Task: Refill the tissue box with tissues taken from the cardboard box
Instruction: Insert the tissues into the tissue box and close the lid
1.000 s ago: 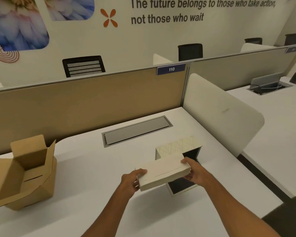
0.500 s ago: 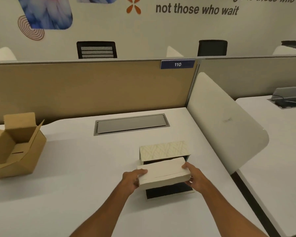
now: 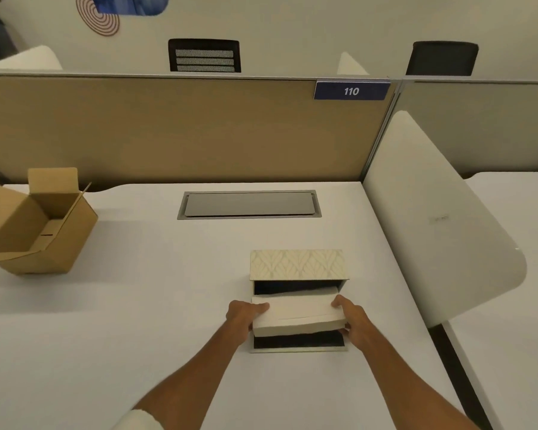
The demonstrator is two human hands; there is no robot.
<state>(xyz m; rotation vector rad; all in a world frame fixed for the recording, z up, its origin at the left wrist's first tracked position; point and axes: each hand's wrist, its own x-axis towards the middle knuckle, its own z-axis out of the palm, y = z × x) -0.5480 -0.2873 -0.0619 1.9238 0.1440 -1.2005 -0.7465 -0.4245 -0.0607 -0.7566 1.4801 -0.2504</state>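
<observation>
Both hands grip 1 cream tissue pack (image 3: 297,315) by its ends, left hand (image 3: 242,315) and right hand (image 3: 353,321), holding it over the open tissue box (image 3: 297,268) on the white worktop (image 3: 137,321). The cardboard box (image 3: 35,225) stands open, well apart at far left.

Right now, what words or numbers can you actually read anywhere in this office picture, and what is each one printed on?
"110": white digits on a dark blue plate fixed to the top edge of the tan partition behind the desk.
A faint mark on the white side divider: too small and blurred to read.
The patterned tissue box, the tissue pack and the cardboard box show no readable text.
</observation>
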